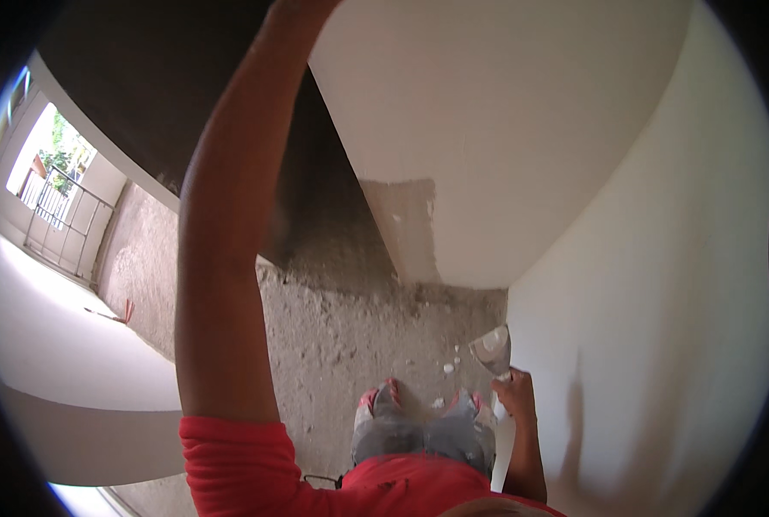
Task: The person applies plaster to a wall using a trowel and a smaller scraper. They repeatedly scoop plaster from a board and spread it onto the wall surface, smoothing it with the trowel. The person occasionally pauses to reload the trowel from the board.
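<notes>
My right hand (515, 392) is low beside the white wall, closed around the handle of a putty knife (493, 346). The blade points up and away from me, with pale filler smeared on it. My left arm (238, 233) stretches far up across the view, and its hand lies beyond the top edge, so its fingers are hidden. Ahead of me is a white wall panel (505, 129) with a damp-looking, grey-beige patch (406, 224) at its lower left corner.
A white wall (660, 345) stands close on my right. White lumps (449, 368) lie on the rough concrete floor (324, 336) near my feet (389, 392). A dark surface (324, 198) adjoins the panel. At far left are a metal railing (70, 215) and a bright opening (52, 164).
</notes>
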Motion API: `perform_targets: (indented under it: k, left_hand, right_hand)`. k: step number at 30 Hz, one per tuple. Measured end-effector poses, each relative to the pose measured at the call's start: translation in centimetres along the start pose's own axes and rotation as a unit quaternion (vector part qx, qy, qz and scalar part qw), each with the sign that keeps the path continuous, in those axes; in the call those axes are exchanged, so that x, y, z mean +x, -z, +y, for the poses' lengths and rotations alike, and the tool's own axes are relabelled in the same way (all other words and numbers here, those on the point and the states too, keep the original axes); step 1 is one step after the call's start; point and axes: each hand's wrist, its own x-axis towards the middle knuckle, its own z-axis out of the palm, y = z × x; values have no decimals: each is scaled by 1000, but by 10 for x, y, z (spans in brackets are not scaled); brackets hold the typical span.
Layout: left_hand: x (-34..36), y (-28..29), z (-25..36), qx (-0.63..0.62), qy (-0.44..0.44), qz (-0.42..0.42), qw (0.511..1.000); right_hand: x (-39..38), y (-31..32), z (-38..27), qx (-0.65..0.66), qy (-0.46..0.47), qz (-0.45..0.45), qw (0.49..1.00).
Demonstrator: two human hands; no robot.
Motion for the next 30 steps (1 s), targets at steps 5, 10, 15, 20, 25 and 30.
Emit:
perform_targets:
  k: [5, 10, 15, 20, 25, 30]
  left_hand:
    - [-67, -40, 34, -23, 9, -33, 999]
    - [-233, -72, 61, -27, 22, -76, 997]
    - [-413, -98, 91, -104, 60, -217, 969]
    - [-462, -60, 96, -143, 45, -286, 946]
    - [-281, -13, 26, -55, 30, -201, 978]
    - [-53, -11, -34, -15, -35, 30, 999]
  right_hand:
    - [1, 9, -7, 1, -81, 2, 997]
    - [10, -4, 28, -25, 30, 22, 999]
    - [19, -7, 51, -65, -59, -15, 996]
    - [14, -9, 38, -16, -86, -3, 996]
    - [9, 0, 15, -15, -10, 3, 1000]
    - [17, -1, 22, -78, 28, -6, 997]
